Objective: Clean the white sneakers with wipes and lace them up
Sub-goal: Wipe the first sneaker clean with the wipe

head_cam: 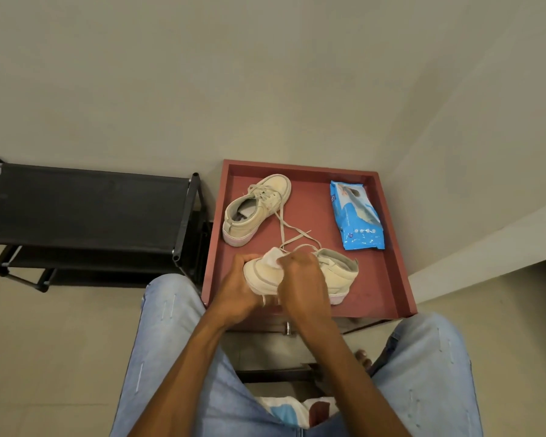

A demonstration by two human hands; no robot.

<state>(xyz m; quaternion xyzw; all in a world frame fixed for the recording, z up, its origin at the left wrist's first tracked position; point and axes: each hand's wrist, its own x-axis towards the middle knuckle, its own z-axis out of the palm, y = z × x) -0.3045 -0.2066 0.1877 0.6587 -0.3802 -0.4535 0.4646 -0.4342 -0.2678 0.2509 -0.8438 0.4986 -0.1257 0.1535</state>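
Knees [171, 342] flank the red tray [401, 247]. At its near edge the left hand [234, 291] grips the near sneaker [334, 275] by the toe, and the right hand [300, 279] pinches a wipe [273, 258] against it. Brace firmly; rub in short strokes. The other sneaker [256, 209] lies far-left on the tray.

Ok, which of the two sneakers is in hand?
The near sneaker at the front of the tray: the left hand grips its toe and the right hand presses a wipe on it. The far sneaker lies untouched at the back left.
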